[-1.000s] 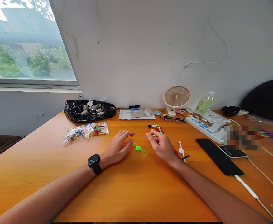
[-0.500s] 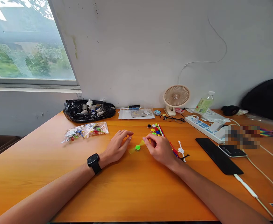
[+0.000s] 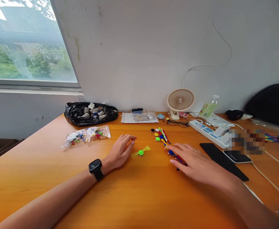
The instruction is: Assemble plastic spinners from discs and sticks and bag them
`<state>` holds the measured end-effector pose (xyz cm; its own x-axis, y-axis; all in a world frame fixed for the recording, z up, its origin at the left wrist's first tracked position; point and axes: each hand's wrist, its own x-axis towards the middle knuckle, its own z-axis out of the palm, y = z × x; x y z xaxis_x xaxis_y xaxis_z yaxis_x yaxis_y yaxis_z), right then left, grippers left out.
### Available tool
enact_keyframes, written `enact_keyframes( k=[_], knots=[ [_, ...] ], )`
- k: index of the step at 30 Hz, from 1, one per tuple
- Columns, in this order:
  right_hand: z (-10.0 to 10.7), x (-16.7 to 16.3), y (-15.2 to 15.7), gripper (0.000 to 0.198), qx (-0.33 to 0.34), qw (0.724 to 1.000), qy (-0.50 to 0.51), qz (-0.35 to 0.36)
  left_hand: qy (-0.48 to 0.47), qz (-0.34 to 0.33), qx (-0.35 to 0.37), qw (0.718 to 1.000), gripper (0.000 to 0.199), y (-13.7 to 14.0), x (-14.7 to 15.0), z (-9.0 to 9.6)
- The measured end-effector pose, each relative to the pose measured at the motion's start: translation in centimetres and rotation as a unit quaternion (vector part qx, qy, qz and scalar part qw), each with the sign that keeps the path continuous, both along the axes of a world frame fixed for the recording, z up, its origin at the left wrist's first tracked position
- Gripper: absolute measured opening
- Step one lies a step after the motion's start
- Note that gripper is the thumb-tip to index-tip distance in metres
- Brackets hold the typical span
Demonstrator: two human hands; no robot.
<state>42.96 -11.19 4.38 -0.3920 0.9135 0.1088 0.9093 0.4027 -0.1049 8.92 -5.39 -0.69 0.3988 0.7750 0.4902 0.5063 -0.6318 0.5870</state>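
Observation:
A small green spinning top (image 3: 141, 153) stands on the wooden table (image 3: 120, 197), its yellow-green arms blurred as if turning. To its left, my left hand (image 3: 120, 149) rests on the table, holding nothing, its fingers a little bent and apart; a black watch (image 3: 96, 168) is on that wrist. My right hand (image 3: 189, 159) hovers with spread fingers over a row of small coloured plastic pieces (image 3: 168, 148) and partly hides them. Near its fingertips are blue and yellow pieces. Beyond them lie a green disc (image 3: 157, 139), a yellow disc (image 3: 156, 134) and a black disc (image 3: 152, 130).
Clear bags of plastic parts (image 3: 87, 135) lie at the left, before a black plastic bag (image 3: 90, 113). At the back stand a small fan (image 3: 180, 100) and a bottle (image 3: 208, 107). On the right are a power strip (image 3: 208, 132), a black phone (image 3: 222, 160) and cables.
My right hand has moved right, away from the spinning top, and its fingers have opened out over the coloured pieces. The left hand has stayed in place.

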Motion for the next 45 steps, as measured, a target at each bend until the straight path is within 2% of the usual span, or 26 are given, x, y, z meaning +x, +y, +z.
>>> enact_keyframes(
  k=[2, 6, 11, 15, 22, 31, 39, 45],
  knots=[
    [-1.7, 1.1, -1.4, 0.054, -0.012, 1.000, 0.002, 0.005, 0.003, 0.002, 0.001, 1.000, 0.025, 0.0, 0.0, 0.0],
    [-4.4, 2.3, -3.8, 0.053, 0.012, 0.999, 0.037, -0.018, 0.003, 0.004, 0.004, 1.000, 0.025, 0.1, 0.0, 0.0],
    [-5.9, 3.0, -6.2, 0.049, 0.062, 0.996, 0.058, -0.011, 0.003, 0.004, 0.003, 1.000, 0.024, 0.1, 0.1, 0.0],
    [-6.5, 4.0, -7.3, 0.042, 0.073, 0.994, 0.084, -0.020, 0.001, 0.002, 0.007, 1.000, 0.023, 0.0, 0.1, 0.0],
    [-7.0, 5.7, -7.0, 0.060, 0.106, 0.987, 0.100, -0.071, 0.002, 0.000, 0.008, 1.000, 0.021, 0.1, 0.1, -0.1],
    [-6.2, 5.1, -5.2, 0.064, 0.012, 0.997, 0.075, 0.003, 0.001, -0.008, -0.007, 1.000, 0.022, 0.2, 0.0, -0.3],
    [-7.5, 4.8, -6.0, 0.051, 0.039, 0.990, 0.132, 0.024, 0.001, -0.019, -0.008, 1.000, 0.023, 0.1, 0.1, -0.2],
    [-8.0, 3.6, -7.6, 0.051, 0.054, 0.984, 0.165, 0.040, -0.002, -0.022, -0.026, 0.999, 0.028, 0.1, 0.2, -0.3]
  ],
)
